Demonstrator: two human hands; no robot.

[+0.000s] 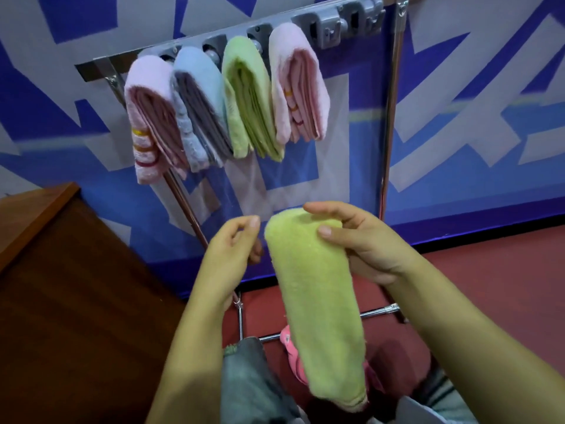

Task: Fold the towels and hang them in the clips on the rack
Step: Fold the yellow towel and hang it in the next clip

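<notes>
A folded yellow-green towel [318, 304] hangs down in front of me, held at its top fold by my right hand [363, 243], thumb in front and fingers over the top. My left hand [229, 255] floats just left of the towel, fingers loosely curled, holding nothing. Above, the grey clip rack [324, 26] carries several folded towels: a pink one [149, 117], a blue one [198, 108], a green one [250, 99] and another pink one [296, 84]. Free grey clips [363, 16] show at the rack's right end.
A brown wooden cabinet [61, 286] stands at the left. The rack's chrome posts [388, 133] run down to a red floor [504, 286] before a blue and white patterned wall. Something pink [293, 353] lies low behind the towel.
</notes>
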